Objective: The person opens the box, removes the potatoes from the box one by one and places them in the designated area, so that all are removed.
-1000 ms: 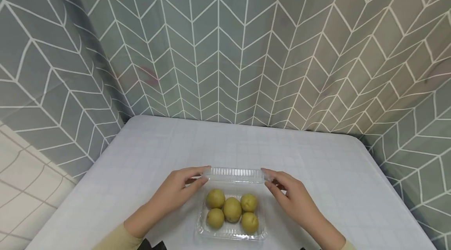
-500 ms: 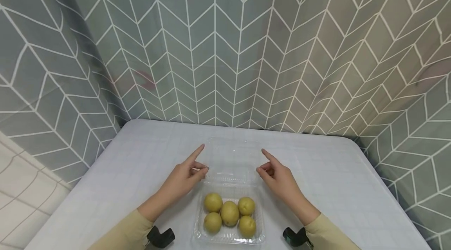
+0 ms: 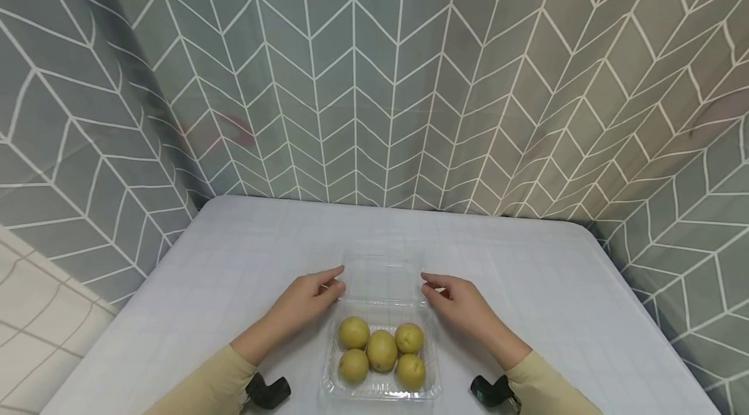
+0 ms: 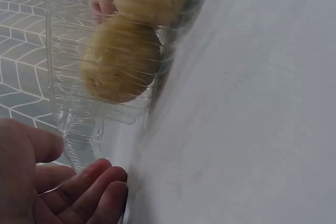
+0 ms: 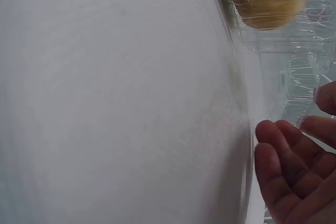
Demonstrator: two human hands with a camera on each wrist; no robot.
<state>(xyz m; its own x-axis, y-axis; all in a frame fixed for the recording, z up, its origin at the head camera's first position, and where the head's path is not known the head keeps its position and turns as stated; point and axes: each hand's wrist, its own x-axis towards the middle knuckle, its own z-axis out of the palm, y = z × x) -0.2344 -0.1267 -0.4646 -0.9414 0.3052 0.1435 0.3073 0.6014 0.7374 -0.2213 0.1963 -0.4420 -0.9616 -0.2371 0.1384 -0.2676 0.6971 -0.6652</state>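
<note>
Looked down and forward from the head, over the table (image 3: 526, 272) to the far curtain (image 3: 374, 77); from left wrist (image 3: 253, 338) and right wrist (image 3: 510, 347), peered close and sideways at the same box (image 3: 363, 393) and fruit (image 3: 382, 350).

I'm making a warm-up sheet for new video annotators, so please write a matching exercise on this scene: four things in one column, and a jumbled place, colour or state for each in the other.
Things:
1. Left hand
2. Five fruits
3. Clear lid
4. Curtain

Descriptions:
A. Open, on the far side of the clear tray
B. At the lid's left edge
C. Greyish, with white chevron lines
D. Greenish yellow, sitting in the tray

Right pairs: 1-B, 2-D, 3-A, 4-C
</note>
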